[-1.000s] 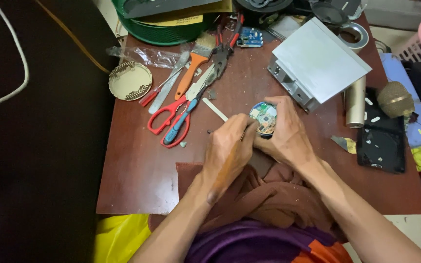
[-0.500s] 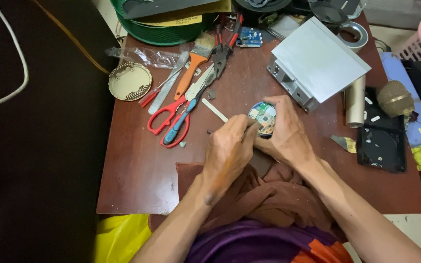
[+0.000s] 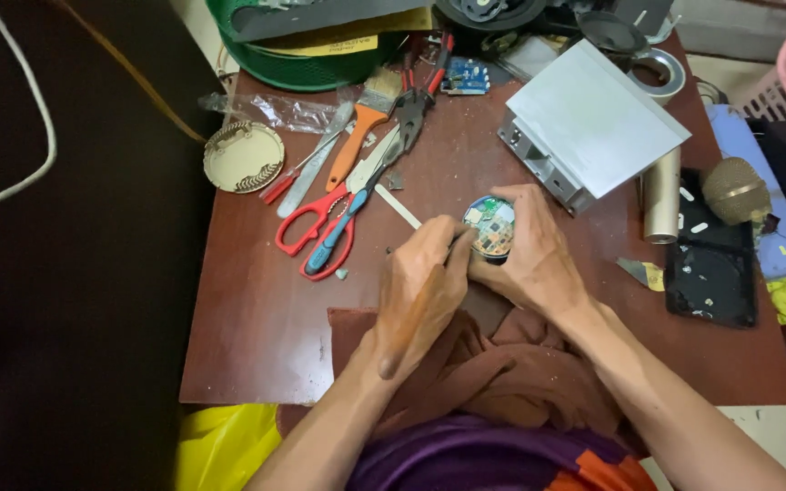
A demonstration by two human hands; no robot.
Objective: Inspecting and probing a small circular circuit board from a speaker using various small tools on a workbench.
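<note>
Round circuit board point(image 3: 491, 227): cupped firmly in right hand point(image 3: 529, 259), steadied face-up; left hand point(image 3: 422, 286) fingertips pinch its near edge. Red scissors point(image 3: 313, 229) lie left of the grip.

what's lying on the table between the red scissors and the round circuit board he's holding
In the head view, a thin pale flat stick lies between the red scissors and the round circuit board; otherwise only bare brown table.

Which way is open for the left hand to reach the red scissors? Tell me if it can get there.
Probably yes. The left hand lies just right of the red scissors, with only bare table between; it would first have to leave the round circuit board.
</note>
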